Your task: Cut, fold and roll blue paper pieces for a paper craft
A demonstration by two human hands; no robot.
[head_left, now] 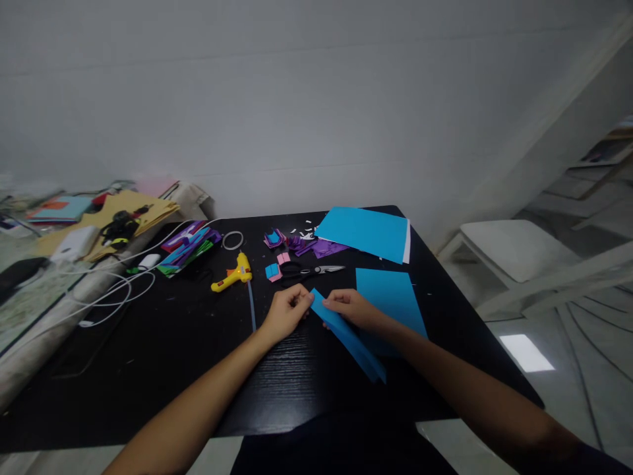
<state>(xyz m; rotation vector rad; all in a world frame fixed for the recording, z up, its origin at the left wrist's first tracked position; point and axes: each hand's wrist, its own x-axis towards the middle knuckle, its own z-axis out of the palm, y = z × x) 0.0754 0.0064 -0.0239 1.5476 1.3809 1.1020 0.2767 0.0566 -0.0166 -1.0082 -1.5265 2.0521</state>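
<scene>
The glue gun (239,271) was yellow, the bench (178,356) black and the stool (514,247) white. The folded paper strip (346,335) was bright blue; the folded pieces (190,247) mixed purple, blue and green; the envelopes (141,210) were tan.

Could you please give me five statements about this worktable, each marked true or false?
1. The scissors lie right of the yellow glue gun. True.
2. The right hand holds the scissors. False: it holds the folded blue paper.
3. The left hand is at the folded blue paper's far end. True.
4. The glue gun is on the floor. False: it lies on the black table.
5. The white chair stands left of the table. False: it stands right.
</scene>
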